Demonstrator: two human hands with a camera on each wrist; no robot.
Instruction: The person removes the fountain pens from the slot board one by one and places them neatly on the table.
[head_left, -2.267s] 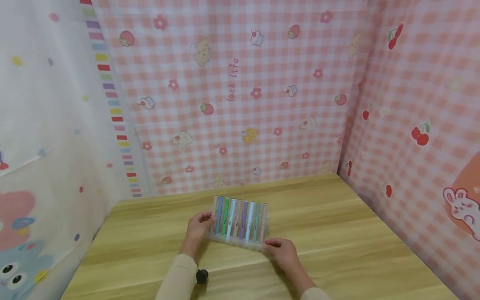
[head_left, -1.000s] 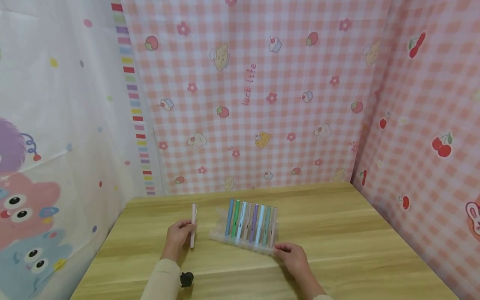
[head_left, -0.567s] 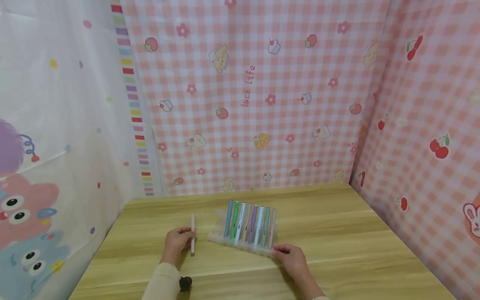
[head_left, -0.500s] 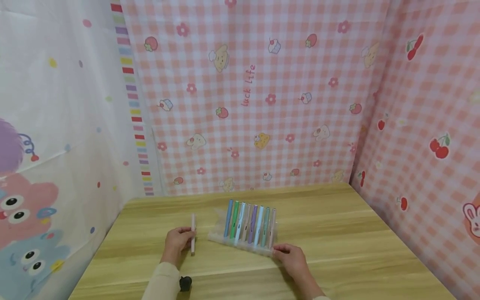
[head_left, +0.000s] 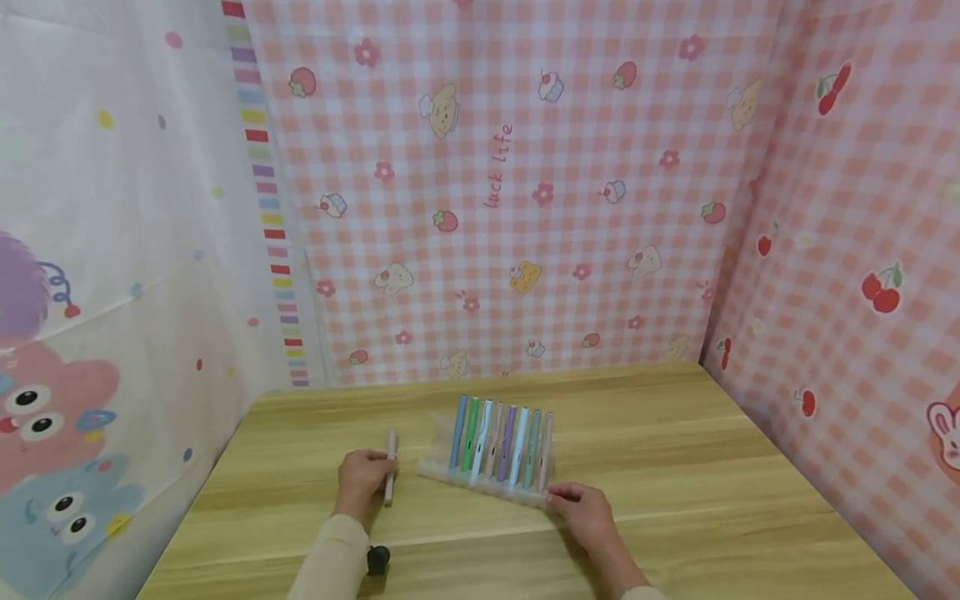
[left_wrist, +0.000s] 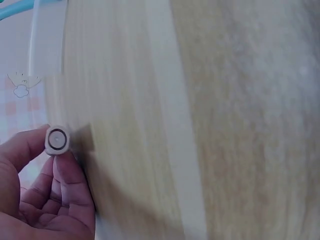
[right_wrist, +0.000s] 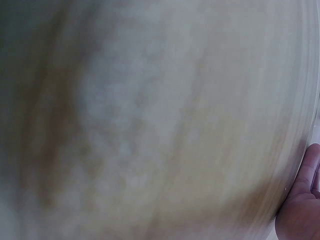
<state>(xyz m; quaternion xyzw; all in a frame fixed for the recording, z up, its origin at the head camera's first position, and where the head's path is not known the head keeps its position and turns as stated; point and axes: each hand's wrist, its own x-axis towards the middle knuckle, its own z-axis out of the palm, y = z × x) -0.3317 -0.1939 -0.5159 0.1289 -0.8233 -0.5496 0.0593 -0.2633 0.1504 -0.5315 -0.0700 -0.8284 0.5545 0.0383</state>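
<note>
The left hand (head_left: 363,475) is pinching one pale pen (head_left: 389,485) between the thumb and the fingers. The pen sticks out past the fingertips both towards the person and away; whether it touches the desk (head_left: 675,467), I cannot tell. It is to the left of the clear case (head_left: 480,488), apart from it. In this case eight coloured pens (head_left: 507,446) lie side by side. The right hand (head_left: 587,514) pinches the near right corner of the case.
</note>
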